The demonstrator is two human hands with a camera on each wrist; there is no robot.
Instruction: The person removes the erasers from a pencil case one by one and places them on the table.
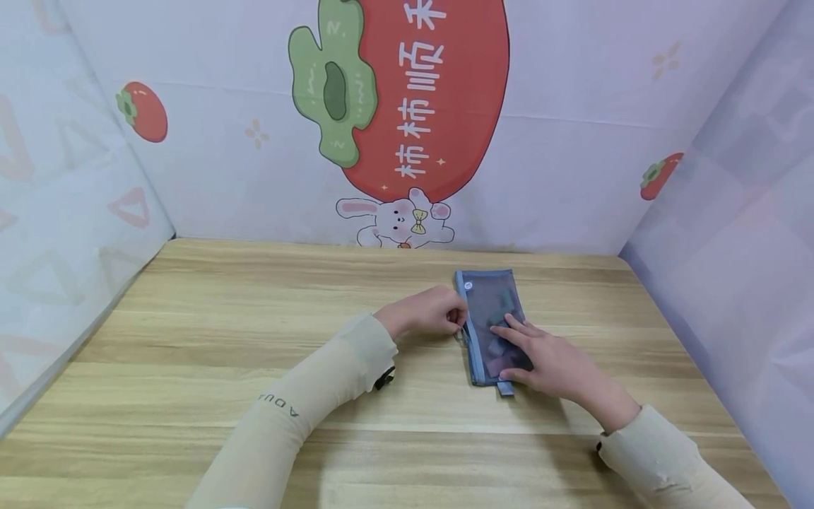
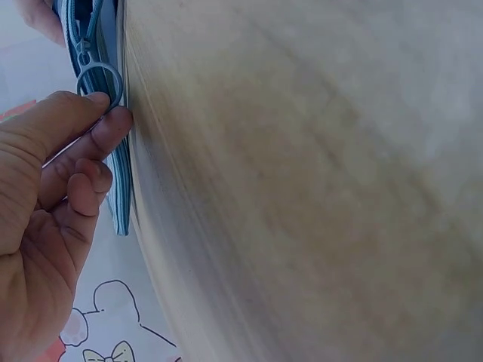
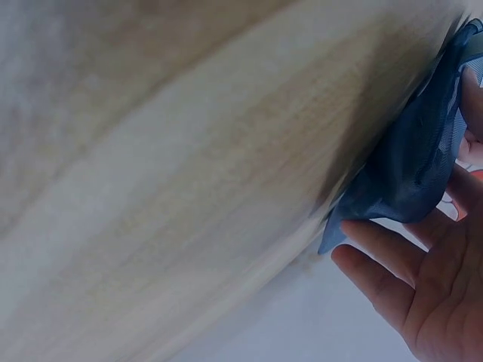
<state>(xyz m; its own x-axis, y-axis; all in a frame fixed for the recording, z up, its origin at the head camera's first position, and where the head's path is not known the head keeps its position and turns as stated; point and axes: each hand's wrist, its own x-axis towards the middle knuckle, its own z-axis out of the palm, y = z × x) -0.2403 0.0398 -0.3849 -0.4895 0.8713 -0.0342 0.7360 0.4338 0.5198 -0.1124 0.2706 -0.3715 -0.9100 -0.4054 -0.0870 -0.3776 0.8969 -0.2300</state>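
A blue mesh zip pouch lies on the table, its zipper edge facing left. Dim shapes show through the mesh, among them a green one and a purple one. At the zipper my left hand pinches the ring pull between thumb and index finger. The zipper tapes stand parted on one side of the slider. My right hand rests on the pouch's right part with its fingers spread. In the right wrist view, the fingertips lie against the bulging mesh.
The wood-grain table is bordered by white printed sheets at the back and both sides. A fabric tab sticks out from the pouch's front end. Light sleeves cover both forearms.
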